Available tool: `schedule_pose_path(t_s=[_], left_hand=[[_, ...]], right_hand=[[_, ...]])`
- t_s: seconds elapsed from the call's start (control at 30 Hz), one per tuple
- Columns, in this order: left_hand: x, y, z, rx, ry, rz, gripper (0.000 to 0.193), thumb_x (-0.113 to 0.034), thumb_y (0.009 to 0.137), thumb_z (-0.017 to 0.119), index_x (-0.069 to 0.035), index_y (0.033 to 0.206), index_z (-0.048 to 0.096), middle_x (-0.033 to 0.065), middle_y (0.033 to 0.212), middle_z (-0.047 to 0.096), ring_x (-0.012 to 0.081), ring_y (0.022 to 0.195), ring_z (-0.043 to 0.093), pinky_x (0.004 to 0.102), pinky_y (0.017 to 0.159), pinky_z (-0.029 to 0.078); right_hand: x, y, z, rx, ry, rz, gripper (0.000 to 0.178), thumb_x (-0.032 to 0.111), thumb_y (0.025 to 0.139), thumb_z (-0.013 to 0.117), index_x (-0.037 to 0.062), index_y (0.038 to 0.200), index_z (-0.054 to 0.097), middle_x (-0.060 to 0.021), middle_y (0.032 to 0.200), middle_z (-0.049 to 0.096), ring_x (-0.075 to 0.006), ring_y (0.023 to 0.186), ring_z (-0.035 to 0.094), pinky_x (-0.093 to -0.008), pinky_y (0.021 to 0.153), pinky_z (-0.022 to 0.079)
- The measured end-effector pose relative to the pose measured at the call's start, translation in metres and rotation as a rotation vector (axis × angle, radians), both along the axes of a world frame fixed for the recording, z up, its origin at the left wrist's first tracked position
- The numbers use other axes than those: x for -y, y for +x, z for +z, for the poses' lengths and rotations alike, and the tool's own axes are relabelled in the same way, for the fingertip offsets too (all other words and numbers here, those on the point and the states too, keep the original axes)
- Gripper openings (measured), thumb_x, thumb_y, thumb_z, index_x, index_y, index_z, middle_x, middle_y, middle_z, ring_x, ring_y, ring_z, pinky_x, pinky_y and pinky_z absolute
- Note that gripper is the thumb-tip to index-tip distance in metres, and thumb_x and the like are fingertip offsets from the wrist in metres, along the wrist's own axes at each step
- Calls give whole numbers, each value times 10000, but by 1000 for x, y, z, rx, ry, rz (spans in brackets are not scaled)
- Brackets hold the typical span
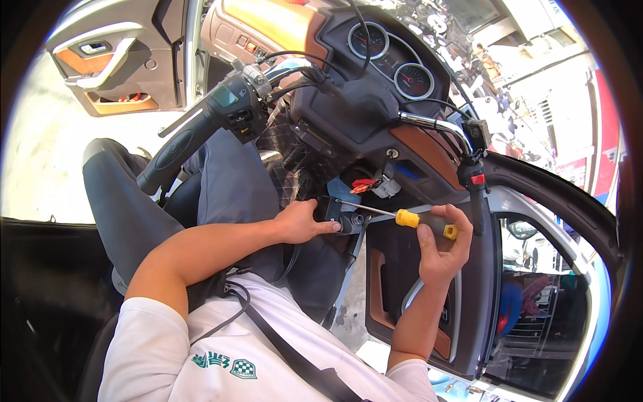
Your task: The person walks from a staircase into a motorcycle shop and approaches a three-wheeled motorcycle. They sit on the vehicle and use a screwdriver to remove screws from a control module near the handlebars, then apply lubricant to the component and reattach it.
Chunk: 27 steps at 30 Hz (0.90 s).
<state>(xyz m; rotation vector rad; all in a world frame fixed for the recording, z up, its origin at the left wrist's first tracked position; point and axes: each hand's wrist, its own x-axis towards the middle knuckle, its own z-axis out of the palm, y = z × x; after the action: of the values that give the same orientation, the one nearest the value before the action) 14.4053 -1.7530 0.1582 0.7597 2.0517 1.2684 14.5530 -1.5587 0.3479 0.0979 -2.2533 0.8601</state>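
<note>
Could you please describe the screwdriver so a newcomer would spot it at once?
Find the two round gauges, then go down to the right hand below the handlebar. It holds the screwdriver, whose yellow-ended dark handle sets it apart from the black handlebar grip.

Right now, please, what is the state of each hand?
Left hand: closed on a small dark block.
Right hand: closed, holding a yellow-and-dark screwdriver.

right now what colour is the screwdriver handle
The screwdriver handle is yellow and dark grey, seen in the head view.
</note>
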Motion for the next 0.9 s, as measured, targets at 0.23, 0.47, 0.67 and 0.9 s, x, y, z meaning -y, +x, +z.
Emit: schedule_pose_path(t_s=[0.23, 0.47, 0.67, 0.9], left_hand=[[3, -3, 1, 17, 30, 10, 953, -718, 837, 768, 186, 1104, 628, 379, 1024, 692, 467, 1025, 713, 481, 883, 560], [9, -10, 5, 176, 152, 116, 904, -702, 850, 776, 172, 1042, 645, 328, 964, 712, 391, 950, 740, 451, 833, 567], [8, -17, -6, 219, 208, 221, 792, -628, 870, 802, 126, 1070, 662, 230, 930, 732, 269, 881, 725, 400, 800, 566], [4, -20, -5, 283, 243, 245, 733, -593, 856, 835, 97, 1040, 667, 203, 903, 735, 221, 839, 710, 383, 767, 562]], right_hand=[[4, 7, 5, -76, -37, -49, 488, -41, 888, 771, -12, 1329, 565, -161, 1208, 670, -182, 1056, 652, -321, 977, 545], [-3, 25, -56, 20, -228, -368, 388, -29, 843, 815, 34, 1128, 559, -142, 1178, 660, -198, 1089, 622, -339, 1014, 487], [22, 26, -195, 294, -135, -516, 345, 66, 865, 837, -6, 1088, 583, -156, 1136, 699, -235, 1000, 672, -355, 924, 526], [32, -6, -257, 615, -47, -657, 357, 142, 907, 790, -16, 1140, 570, -219, 1123, 634, -427, 1032, 642, -464, 896, 523]])
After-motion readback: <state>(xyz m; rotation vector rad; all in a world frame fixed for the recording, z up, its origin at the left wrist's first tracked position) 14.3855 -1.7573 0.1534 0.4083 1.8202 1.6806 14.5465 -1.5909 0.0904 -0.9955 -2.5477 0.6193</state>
